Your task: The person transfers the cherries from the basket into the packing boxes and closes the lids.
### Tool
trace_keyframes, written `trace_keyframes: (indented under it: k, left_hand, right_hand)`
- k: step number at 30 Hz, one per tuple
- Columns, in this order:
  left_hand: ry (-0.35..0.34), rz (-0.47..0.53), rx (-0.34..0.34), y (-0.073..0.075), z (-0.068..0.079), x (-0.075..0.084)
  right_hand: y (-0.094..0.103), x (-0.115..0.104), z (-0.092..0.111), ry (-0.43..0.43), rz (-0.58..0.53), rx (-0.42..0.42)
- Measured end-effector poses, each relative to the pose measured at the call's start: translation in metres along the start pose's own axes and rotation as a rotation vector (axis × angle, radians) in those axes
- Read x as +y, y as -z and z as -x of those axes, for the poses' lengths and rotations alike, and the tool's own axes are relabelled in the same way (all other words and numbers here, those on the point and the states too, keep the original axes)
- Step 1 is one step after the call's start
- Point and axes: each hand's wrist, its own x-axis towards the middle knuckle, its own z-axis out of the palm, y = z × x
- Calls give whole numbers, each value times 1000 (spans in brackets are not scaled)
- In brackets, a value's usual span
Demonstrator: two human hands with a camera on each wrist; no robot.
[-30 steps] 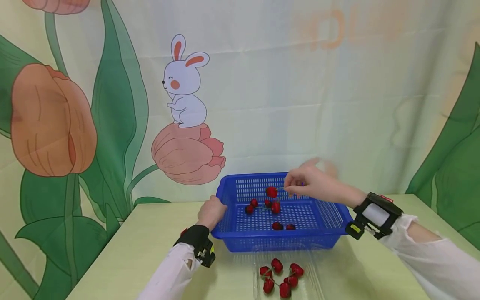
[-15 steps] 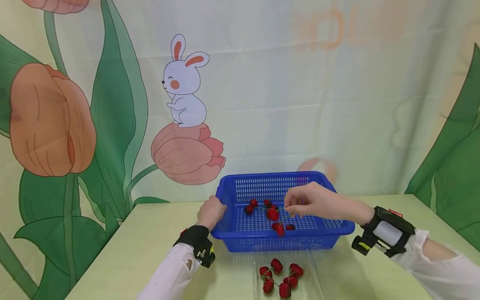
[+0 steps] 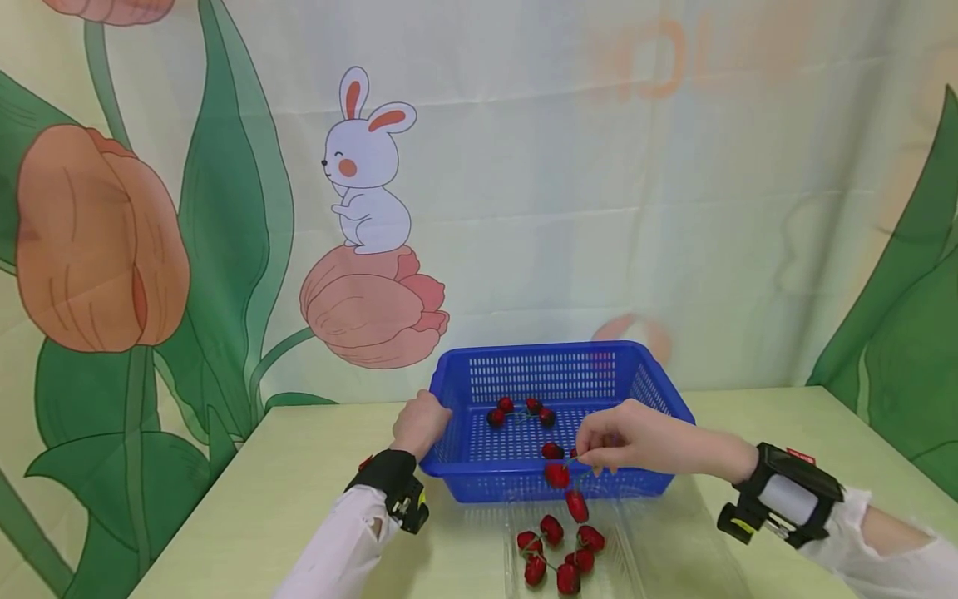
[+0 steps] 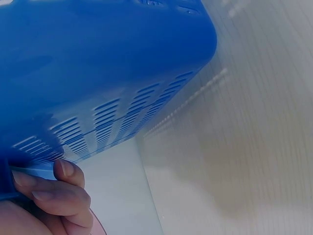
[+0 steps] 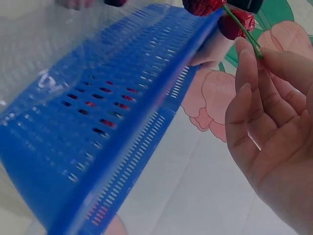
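Note:
In the head view my right hand [image 3: 636, 437] pinches the green stems of a pair of red cherries [image 3: 576, 506], which hang over the front rim of the blue plastic basket [image 3: 486, 487]. Up close in the right wrist view, thumb and fingertips meet on the joined stems [image 5: 249, 36], with two shiny cherries [image 5: 201, 6] dangling below. My left hand [image 3: 421, 424] grips the basket's left rim; its fingers [image 4: 63, 196] curl round the edge in the left wrist view. Several dark red cherries [image 3: 547, 416] lie inside the basket.
In front of the basket a clear plastic box [image 3: 634, 566] holds several cherries [image 3: 568, 578] with stems. Both stand on a pale yellow table [image 3: 299, 482]. Behind it hangs a printed curtain [image 3: 524, 208] with tulips and a rabbit.
My right hand has carried the pinched cherries from the back of the basket forward and down, over its front rim toward the clear box. The left hand has stayed on the basket's rim.

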Motion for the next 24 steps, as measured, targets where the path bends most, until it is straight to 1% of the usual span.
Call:
trace_keyframes:
  k: [5,11,14,17,20,24]
  left_hand:
    - [-3,-4,3,0,0,0]
    - [2,-19,-6,-1,-1,0]
    - [7,-14,-8,-1,-1,0]
    - [3,-5,-5,-1,-1,0]
    - [2,0,-3,0,-1,0]
    - [5,-2,-4,0,-1,0]
  right_hand:
    - [-11,5,4,-4,-33,-42]
    - [-27,10,9,-32,-82,-141]
    - [-35,13,11,-32,-100,-173]
    - [-39,16,13,-32,-102,-188]
    - [-43,17,14,-49,-99,-208]
    - [-47,19,15,-75,-125,-247]
